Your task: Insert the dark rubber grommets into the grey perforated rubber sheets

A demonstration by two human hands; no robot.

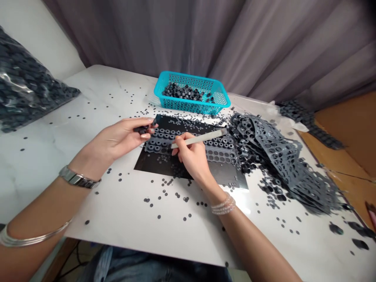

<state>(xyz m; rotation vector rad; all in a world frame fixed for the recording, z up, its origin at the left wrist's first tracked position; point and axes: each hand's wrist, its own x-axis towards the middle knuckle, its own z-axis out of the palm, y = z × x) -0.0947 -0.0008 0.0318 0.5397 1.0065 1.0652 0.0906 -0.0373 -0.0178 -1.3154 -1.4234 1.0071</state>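
A grey rubber sheet [217,150] with rows of rings lies on a black mat [152,162] in the middle of the white table [123,219]. My left hand [123,135] is closed on a few small black rubber rings [143,128] at the sheet's left end. My right hand [192,154] grips a white stick [202,138] like a pen, its near tip resting on the sheet among the rings.
A turquoise basket [223,100] with black rings stands behind the mat. A heap of punched-out grey sheets [282,156] lies to the right. A clear bag of black rings [20,86] sits at the far left. Small black discs [164,194] are scattered over the table.
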